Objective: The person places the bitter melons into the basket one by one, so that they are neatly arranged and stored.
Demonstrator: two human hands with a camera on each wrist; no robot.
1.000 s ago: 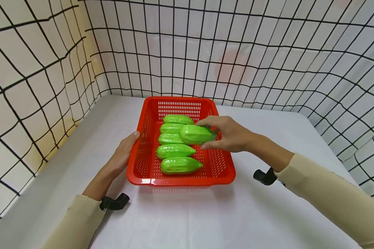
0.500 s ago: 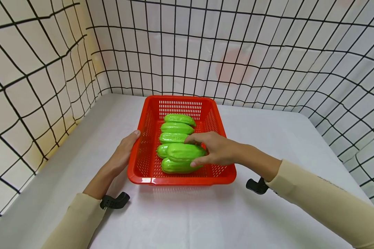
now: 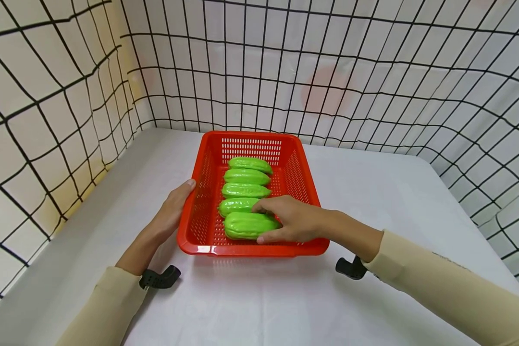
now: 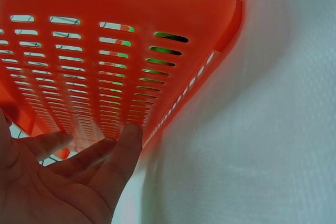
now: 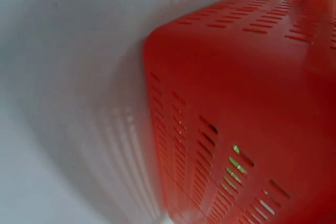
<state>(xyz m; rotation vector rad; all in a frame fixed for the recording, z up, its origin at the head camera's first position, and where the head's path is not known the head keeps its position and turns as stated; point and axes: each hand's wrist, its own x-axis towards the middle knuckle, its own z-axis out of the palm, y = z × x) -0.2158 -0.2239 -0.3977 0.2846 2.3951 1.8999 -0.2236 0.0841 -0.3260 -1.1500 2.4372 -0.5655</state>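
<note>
Glossy green bitter melons [image 3: 246, 191] lie in a row in a red perforated basket [image 3: 253, 250] on the white table, in the head view. My right hand [image 3: 296, 218] reaches over the basket's right side and holds a ribbed bitter melon [image 3: 245, 226] at the front by its right end, with thumb and fingers on either side. This melon covers the front one in the row. My left hand [image 3: 173, 207] holds the basket's left side, thumb at the rim; in the left wrist view its fingers [image 4: 118, 163] touch the outer wall. The right wrist view shows only the basket's outside.
Black wire mesh [image 3: 259, 72] stands along the back and both sides, with white sheeting behind it. The white tabletop [image 3: 363, 187] extends around the basket. A black strap device [image 3: 160, 278] sits at the left wrist, another [image 3: 351, 267] at the right.
My right hand has carried the bitter melon from the basket's back-middle toward the front and lowered it over the front melon. The left hand stays at the basket's left side.
</note>
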